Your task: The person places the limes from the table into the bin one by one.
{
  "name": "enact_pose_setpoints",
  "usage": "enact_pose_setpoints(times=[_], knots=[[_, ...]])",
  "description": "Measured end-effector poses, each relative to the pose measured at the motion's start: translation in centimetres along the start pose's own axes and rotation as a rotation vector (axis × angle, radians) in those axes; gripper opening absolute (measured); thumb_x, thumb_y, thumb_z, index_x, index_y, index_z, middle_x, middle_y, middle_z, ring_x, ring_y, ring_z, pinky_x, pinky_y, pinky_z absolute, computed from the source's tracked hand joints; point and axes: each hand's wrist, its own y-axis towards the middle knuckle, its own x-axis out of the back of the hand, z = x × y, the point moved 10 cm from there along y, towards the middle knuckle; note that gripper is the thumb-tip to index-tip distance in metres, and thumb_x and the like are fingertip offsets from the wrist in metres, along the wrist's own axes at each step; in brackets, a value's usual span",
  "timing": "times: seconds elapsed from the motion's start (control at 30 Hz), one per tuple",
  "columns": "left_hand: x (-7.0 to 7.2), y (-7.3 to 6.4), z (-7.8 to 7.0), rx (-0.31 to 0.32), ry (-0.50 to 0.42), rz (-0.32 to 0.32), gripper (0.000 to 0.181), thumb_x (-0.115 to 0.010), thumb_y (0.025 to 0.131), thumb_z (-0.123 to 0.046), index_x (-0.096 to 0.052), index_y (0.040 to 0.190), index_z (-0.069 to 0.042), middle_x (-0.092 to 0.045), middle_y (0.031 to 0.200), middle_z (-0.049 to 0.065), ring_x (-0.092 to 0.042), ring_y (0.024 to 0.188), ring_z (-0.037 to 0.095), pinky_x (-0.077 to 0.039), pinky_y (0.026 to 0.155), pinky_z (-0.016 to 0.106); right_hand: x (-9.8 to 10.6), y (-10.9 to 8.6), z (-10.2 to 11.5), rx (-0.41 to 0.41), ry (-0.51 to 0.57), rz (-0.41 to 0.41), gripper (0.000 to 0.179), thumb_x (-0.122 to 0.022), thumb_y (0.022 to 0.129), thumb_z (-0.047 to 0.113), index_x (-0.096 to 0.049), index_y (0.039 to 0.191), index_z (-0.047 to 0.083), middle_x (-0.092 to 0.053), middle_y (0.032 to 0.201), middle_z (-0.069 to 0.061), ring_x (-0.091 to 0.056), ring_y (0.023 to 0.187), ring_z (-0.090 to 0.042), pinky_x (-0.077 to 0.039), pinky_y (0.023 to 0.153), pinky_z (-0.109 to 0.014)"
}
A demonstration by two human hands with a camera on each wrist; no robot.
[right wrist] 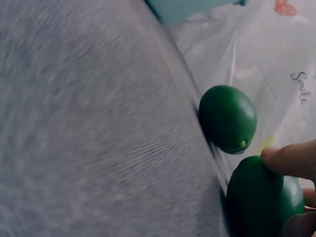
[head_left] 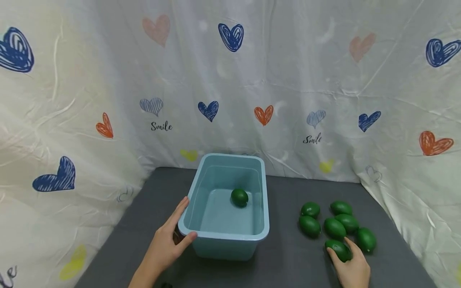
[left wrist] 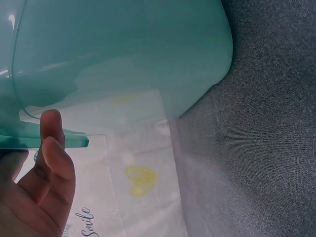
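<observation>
One light-blue rectangular plastic tub (head_left: 226, 249), touched by left hand (head_left: 165, 245), fingers spread, one green oval fruit (head_left: 239, 197) inside, seven more (head_left: 335, 228) to its right, one pinched by right hand (head_left: 353, 267)

tub (head_left: 224, 247): smooth plastic, glossy | fruits (head_left: 309, 226): smooth, glossy | table cover (head_left: 295, 268): matt cloth, rough, finely ribbed | curtain (head_left: 230, 80): plastic-looking, creased, softly shiny in places
</observation>
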Motion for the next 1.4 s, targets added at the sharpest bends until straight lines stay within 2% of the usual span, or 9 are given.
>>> enact_pose_setpoints(times=[0.27,0.4,0.63,0.77,0.9,1.03,1.17,1.27,1.4], knots=[[0.1,-0.1,0.1,-0.021,-0.001,-0.04,0.084,-0.077,0.099,-0.031,-0.031,0.169,-0.032,-0.033,0.173,-0.004,-0.06,0.09,0.006,-0.051,0.057,0.026,-1.1,-0.4,-2.2,-0.145,0.002,0.04,0.085,-0.084,0.086,0.054,-0.059,0.142,-0.005,-0.063,0.127,-0.038,-0.063,0.103,-0.054,-0.05,0.091,-0.065],[0.0,0.0,0.2,-0.016,-0.018,-0.039,0.084,-0.077,0.099,-0.031,-0.03,0.169,-0.033,-0.033,0.173,-0.003,-0.06,0.086,0.007,-0.051,0.055,0.025,-0.9,-0.7,-3.3,-0.228,0.045,-0.001,0.086,-0.087,0.082,0.057,-0.061,0.138,-0.003,-0.063,0.125,-0.039,-0.064,0.097,-0.052,-0.052,0.085,-0.063],[0.4,-0.3,-0.1,-0.041,-0.003,-0.067,0.085,-0.079,0.097,-0.028,-0.032,0.168,-0.031,-0.035,0.172,-0.004,-0.059,0.1,0.011,-0.05,0.057,0.025,-0.4,-0.8,-2.7,-0.199,0.052,-0.045,0.081,-0.088,0.082,0.057,-0.065,0.133,-0.002,-0.069,0.115,-0.037,-0.065,0.091,-0.051,-0.05,0.086,-0.064],[0.3,-0.3,-0.2,-0.058,-0.021,-0.06,0.085,-0.078,0.097,-0.025,-0.032,0.169,-0.029,-0.034,0.172,-0.002,-0.059,0.079,0.003,-0.051,0.056,0.026,0.0,-1.0,-2.7,-0.202,0.058,-0.085,0.077,-0.089,0.081,0.053,-0.067,0.131,-0.002,-0.072,0.105,-0.035,-0.065,0.084,-0.048,-0.051,0.084,-0.062],[0.1,-0.5,-0.2,-0.057,0.009,-0.059,0.086,-0.078,0.098,-0.026,-0.03,0.169,-0.028,-0.033,0.173,-0.004,-0.066,0.113,0.003,-0.053,0.08,0.013,0.2,-1.3,-3.3,-0.233,0.054,-0.113,0.076,-0.09,0.08,0.053,-0.069,0.129,-0.001,-0.072,0.099,-0.034,-0.064,0.075,-0.042,-0.052,0.078,-0.059],[-0.1,-0.4,0.0,-0.048,0.018,-0.071,0.086,-0.077,0.099,-0.027,-0.028,0.17,-0.03,-0.031,0.174,-0.003,-0.039,0.15,0.009,-0.036,0.104,0.005,0.6,-1.5,-3.1,-0.25,0.057,-0.138,0.075,-0.09,0.08,0.052,-0.069,0.128,-0.001,-0.072,0.1,-0.033,-0.06,0.065,-0.034,-0.052,0.064,-0.049],[-0.6,-0.4,0.3,-0.039,-0.092,-0.061,0.086,-0.075,0.099,-0.02,-0.028,0.17,-0.029,-0.029,0.175,-0.002,-0.056,0.132,0.015,-0.055,0.081,0.017,1.2,-1.9,-2.9,-0.253,0.066,-0.162,0.074,-0.089,0.08,0.051,-0.069,0.128,-0.001,-0.067,0.075,-0.023,-0.052,0.055,-0.028,-0.046,0.054,-0.041],[-0.9,-0.4,0.3,-0.038,-0.17,-0.057,0.086,-0.074,0.099,-0.015,-0.028,0.17,-0.027,-0.028,0.175,-0.001,-0.06,0.117,0.018,-0.057,0.064,0.03,1.6,-2.0,-2.6,-0.241,0.064,-0.171,0.073,-0.089,0.081,0.052,-0.069,0.128,0.0,-0.061,0.062,-0.015,-0.05,0.052,-0.027,-0.044,0.052,-0.039],[-0.8,-0.4,0.3,-0.03,-0.17,-0.067,0.086,-0.074,0.098,-0.016,-0.028,0.17,-0.028,-0.029,0.174,-0.002,-0.053,0.133,0.012,-0.059,0.073,0.031,1.8,-1.9,-1.9,-0.215,0.058,-0.159,0.074,-0.087,0.083,0.054,-0.068,0.131,0.001,-0.064,0.064,-0.016,-0.052,0.054,-0.027,-0.047,0.056,-0.044]])
